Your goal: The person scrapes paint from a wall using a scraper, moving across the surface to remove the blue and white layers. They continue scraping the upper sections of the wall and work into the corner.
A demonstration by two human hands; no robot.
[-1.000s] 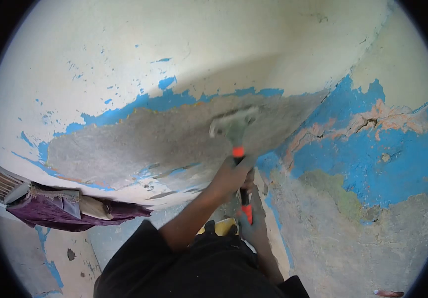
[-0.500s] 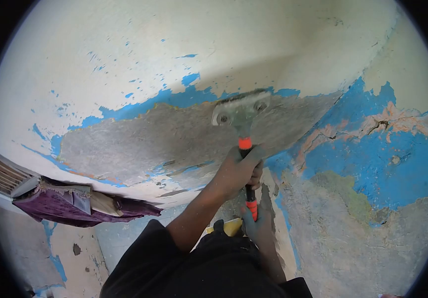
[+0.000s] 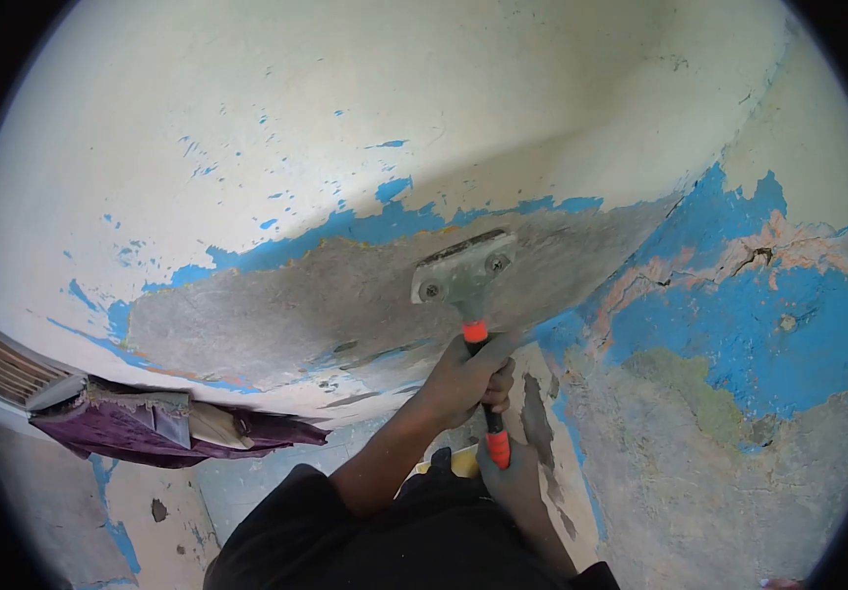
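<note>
Both hands grip one scraper (image 3: pixel 471 295) held up against a ceiling (image 3: pixel 345 118). The left hand (image 3: pixel 468 379) is clenched round the upper part of the handle, just below the orange band under the head. The right hand (image 3: pixel 513 472) grasps the lower end of the handle, at the orange butt, fingers wrapped round it. The two hands sit close together, one directly above the other along the shaft.

The scraper's long axis runs nearly straight up and down in the view, leaning slightly to the left toward the top. Its head points up and away from the person, and the wide metal blade plate lies across that axis, tilted so its right end sits higher than its left. Two bolts show on the plate. The blade edge rests on a bare grey patch (image 3: pixel 296 315), just below the ragged line where blue paint (image 3: pixel 345 231) meets it.

Above the blue strip the surface is cream, speckled with small blue chips. To the right, a wall (image 3: pixel 739 324) carries more blue paint, pinkish cracked streaks and a greenish-grey area lower down.

At lower left, purple cloth (image 3: pixel 129 433) hangs bunched beside a slatted vent (image 3: pixel 1 364). A dark sleeve (image 3: pixel 345 531) covers the left arm below the elbow at the bottom of the view, and something yellow (image 3: pixel 458 462) peeks out between the arms.
</note>
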